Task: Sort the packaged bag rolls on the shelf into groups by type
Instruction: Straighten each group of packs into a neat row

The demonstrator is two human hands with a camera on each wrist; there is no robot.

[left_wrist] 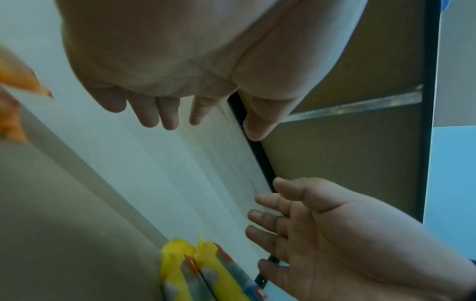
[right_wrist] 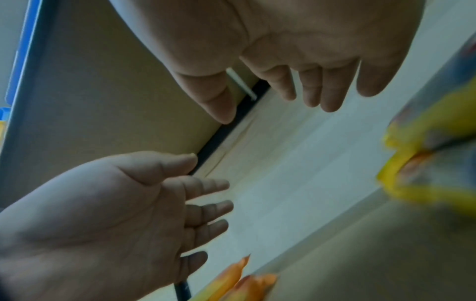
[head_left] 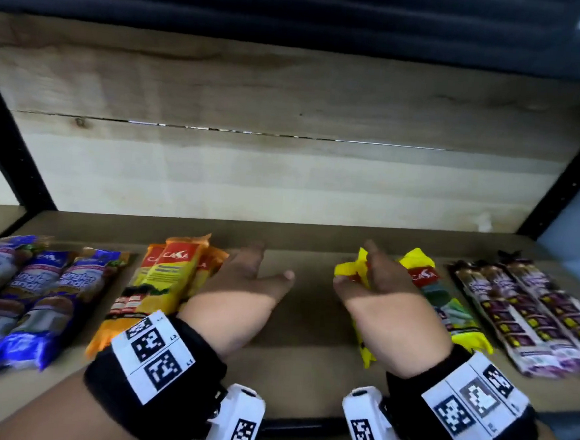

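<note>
Four groups of packaged rolls lie side by side on the shelf (head_left: 308, 327): blue packs (head_left: 29, 291) at far left, orange packs (head_left: 164, 279), yellow packs (head_left: 447, 299), and purple-and-white packs (head_left: 543, 313) at far right. My left hand (head_left: 264, 269) hovers just right of the orange packs, fingers straight, holding nothing. My right hand (head_left: 357, 269) hovers at the left side of the yellow packs, also empty. The palms face each other. The left wrist view shows my left hand (left_wrist: 208, 120) empty above the yellow packs (left_wrist: 201, 275). The right wrist view shows my right hand (right_wrist: 270, 110) empty, with the orange packs (right_wrist: 244, 285) below.
A pale wooden back board (head_left: 285, 171) closes the rear of the shelf. Black metal uprights (head_left: 15, 152) stand at both sides. A bare strip of shelf lies between the orange and yellow groups, under my hands. The black front rail (head_left: 301, 426) runs below my wrists.
</note>
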